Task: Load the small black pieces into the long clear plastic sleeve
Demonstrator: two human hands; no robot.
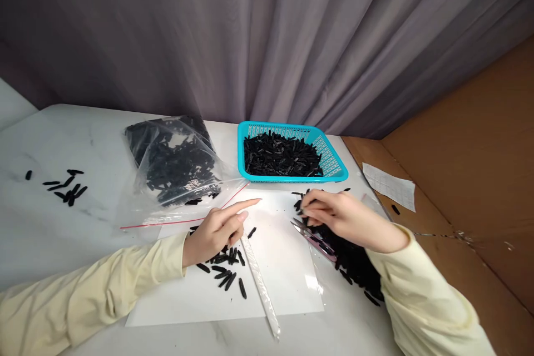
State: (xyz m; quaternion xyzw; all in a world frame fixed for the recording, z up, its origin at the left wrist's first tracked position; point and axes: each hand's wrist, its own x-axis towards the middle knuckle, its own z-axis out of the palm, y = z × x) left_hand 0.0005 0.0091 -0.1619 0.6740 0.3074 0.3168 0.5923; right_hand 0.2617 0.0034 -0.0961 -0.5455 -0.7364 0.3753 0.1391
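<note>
My left hand point(217, 232) rests over the white sheet point(283, 295), its index finger and thumb stretched out to the right and its other fingers curled. Several thin black strips point(227, 278) lie beside and below it. A white wrapped stick point(261, 283) slants across the sheet, its upper end beside the left hand's curled fingers. My right hand point(329, 212) is pinched above the edge of a heap of black strips point(361, 270); what its fingertips hold, if anything, is too small to tell. Scissors point(315, 240) with pinkish handles lie just below that hand, partly against the heap.
A blue basket point(292, 178) full of black strips stands at the back. Left of it lies a clear zip bag point(175, 161) of strips with a red seal line. Loose strips point(70, 192) are scattered far left. A paper slip point(390, 186) lies on brown cardboard point(471, 178) at right.
</note>
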